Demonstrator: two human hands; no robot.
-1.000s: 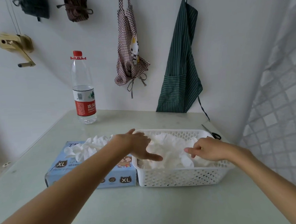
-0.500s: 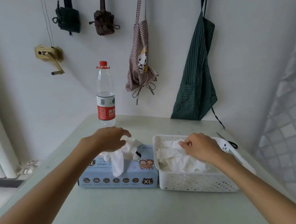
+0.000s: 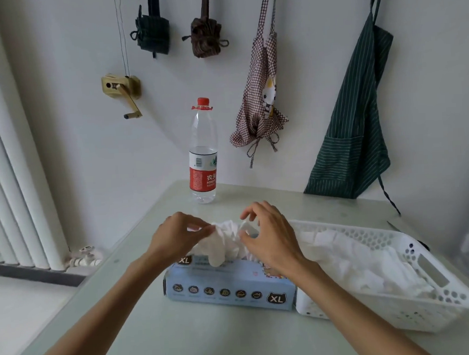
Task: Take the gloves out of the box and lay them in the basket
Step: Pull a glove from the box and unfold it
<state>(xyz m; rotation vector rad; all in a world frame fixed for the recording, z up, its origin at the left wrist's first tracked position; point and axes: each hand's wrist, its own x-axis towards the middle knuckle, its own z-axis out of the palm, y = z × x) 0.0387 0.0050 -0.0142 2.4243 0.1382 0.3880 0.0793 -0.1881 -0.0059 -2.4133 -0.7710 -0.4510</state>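
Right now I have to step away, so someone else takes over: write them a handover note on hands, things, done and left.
Left hand: pinching the white glove bunched at the box opening.
Right hand: fingers curled at the same glove; grip unclear.
Box lies left of and against the white basket.
Done: a pile of gloves already lies in the basket.
Left: pull this glove free, lay it in the basket, and repeat; the number remaining inside is hidden.

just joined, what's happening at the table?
A person is emptying a blue XL glove box into a white basket beside it. Both hands are over the box opening: the left hand pinches a white glove, the right hand is at it too, its grip unclear. The basket already holds gloves.
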